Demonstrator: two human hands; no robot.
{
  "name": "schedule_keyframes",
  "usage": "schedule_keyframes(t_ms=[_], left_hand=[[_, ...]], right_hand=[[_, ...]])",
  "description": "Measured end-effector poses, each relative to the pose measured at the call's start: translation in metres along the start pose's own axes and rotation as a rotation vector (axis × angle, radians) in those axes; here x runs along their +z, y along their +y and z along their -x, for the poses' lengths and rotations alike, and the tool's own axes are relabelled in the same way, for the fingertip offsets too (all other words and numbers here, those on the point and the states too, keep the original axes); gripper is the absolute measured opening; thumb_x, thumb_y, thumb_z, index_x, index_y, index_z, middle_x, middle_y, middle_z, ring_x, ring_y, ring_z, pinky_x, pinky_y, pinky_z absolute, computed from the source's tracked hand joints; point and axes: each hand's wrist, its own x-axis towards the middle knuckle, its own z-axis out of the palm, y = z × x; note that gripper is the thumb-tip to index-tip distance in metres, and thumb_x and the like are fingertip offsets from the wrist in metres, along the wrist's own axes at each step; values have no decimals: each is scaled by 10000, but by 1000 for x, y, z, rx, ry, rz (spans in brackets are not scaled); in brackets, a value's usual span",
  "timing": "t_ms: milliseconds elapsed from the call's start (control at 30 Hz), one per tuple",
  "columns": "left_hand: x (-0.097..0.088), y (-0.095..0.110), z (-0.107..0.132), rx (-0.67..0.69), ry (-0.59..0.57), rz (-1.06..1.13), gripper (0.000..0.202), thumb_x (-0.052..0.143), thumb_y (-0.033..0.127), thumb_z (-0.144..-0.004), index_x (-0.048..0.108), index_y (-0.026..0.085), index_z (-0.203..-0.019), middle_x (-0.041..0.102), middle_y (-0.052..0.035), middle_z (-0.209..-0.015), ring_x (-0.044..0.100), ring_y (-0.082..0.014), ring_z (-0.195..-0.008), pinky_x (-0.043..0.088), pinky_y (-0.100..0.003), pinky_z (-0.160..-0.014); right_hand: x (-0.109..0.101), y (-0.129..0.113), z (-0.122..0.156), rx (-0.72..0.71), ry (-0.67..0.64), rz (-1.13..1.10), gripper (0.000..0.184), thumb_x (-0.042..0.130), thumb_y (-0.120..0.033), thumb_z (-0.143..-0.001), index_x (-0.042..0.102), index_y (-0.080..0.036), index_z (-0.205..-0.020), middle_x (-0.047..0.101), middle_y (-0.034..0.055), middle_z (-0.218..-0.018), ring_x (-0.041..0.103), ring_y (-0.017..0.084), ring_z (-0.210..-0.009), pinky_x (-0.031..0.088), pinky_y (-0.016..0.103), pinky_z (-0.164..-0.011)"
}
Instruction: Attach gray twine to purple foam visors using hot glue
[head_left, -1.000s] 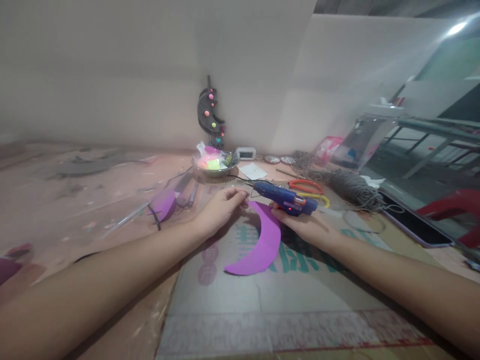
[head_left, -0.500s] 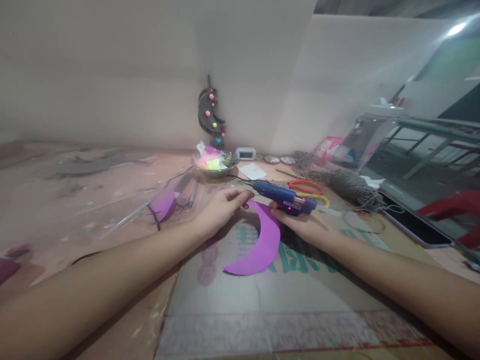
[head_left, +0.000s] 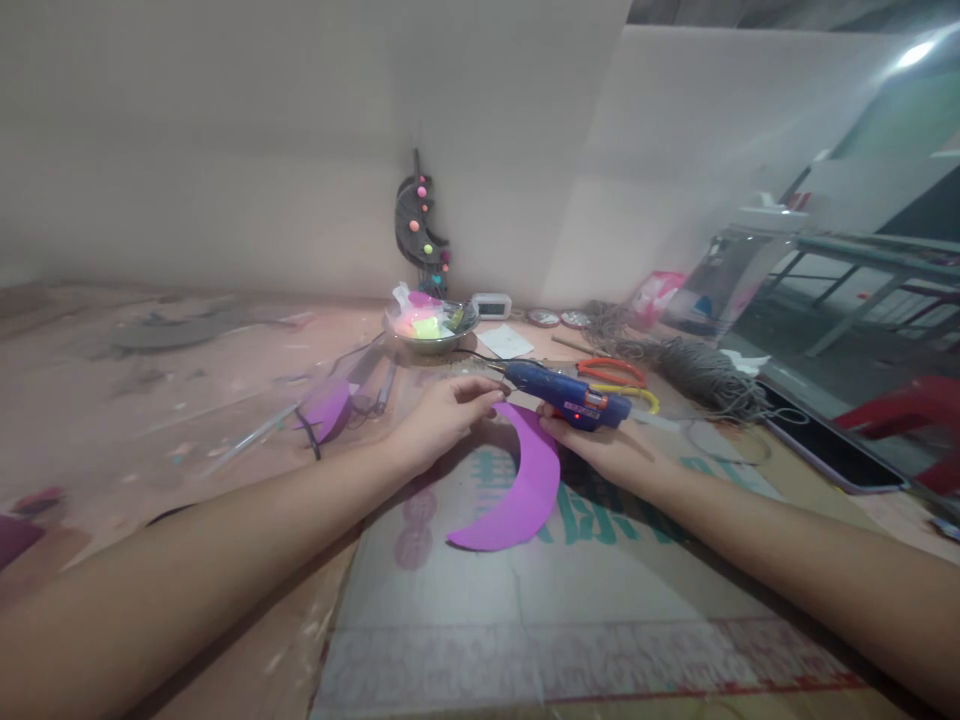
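A purple paper crescent (head_left: 536, 478) lies over a printed cardboard sheet (head_left: 465, 610), its upper tip pinched in my left hand (head_left: 454, 410). My right hand (head_left: 592, 440) is closed on a blue hot glue gun (head_left: 566, 390) with a small red light lit. The gun's nozzle points left, just above the fingertips of my left hand and close to the crescent's upper tip. Part of my right thumb shows beside the crescent's right edge; whether it touches the paper is hard to tell.
Behind the hands stand a bowl of coloured scraps (head_left: 431, 335) and a small digital clock (head_left: 491, 306). Against the wall leans a grey crescent ornament with coloured balls (head_left: 411, 225). To the right are orange-handled scissors (head_left: 611, 372), grey yarn (head_left: 701, 378) and a phone (head_left: 829, 440). Purple scraps (head_left: 330, 410) lie left.
The glue gun has shifted very slightly to the left. Both hands keep almost the same pose, and the purple crescent stays in place.
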Motion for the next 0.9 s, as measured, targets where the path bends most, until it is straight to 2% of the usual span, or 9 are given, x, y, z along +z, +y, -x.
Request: schedule_keyframes(t_ms=[200, 367, 567, 700, 900], left_hand=[[2, 4, 1, 38, 22, -112, 185, 674, 324, -802, 637, 146, -841, 613, 5, -745, 574, -101, -636, 422, -216, -606], [5, 3, 0, 21, 39, -48, 145, 651, 283, -800, 596, 150, -803, 585, 19, -689, 565, -106, -605, 434, -227, -599], [6, 3, 0, 21, 49, -34, 144, 665, 261, -790, 591, 139, -807, 598, 10, -708, 581, -107, -606, 455, -236, -620], [5, 3, -1, 20, 55, -3, 118, 644, 223, -818, 575, 129, -809, 596, 0, -689, 573, -97, -592, 451, -221, -607], [0, -3, -5, 2, 81, 169, 192, 641, 278, -848, 530, 145, -763, 558, 8, -650, 529, -80, -519, 419, -204, -527]], right_hand=[[1, 2, -1, -16, -10, -9, 250, 551, -443, -840, 634, -207, -844, 696, 53, -853, 649, 225, -790, 535, 390, -786], [2, 10, -1, -36, -19, 20, 267, 552, -454, -862, 648, -207, -892, 688, 52, -850, 638, 227, -778, 517, 404, -776], [3, 17, -3, -25, -12, 0, 265, 566, -455, -859, 657, -213, -915, 695, 54, -888, 648, 240, -816, 517, 406, -781], [2, 11, -2, -37, 4, -5, 244, 564, -443, -854, 641, -212, -872, 690, 46, -872, 638, 229, -805, 517, 396, -787], [0, -1, 0, -3, 14, -18, 230, 575, -431, -818, 593, -207, -771, 625, 16, -696, 579, 189, -665, 512, 336, -665]])
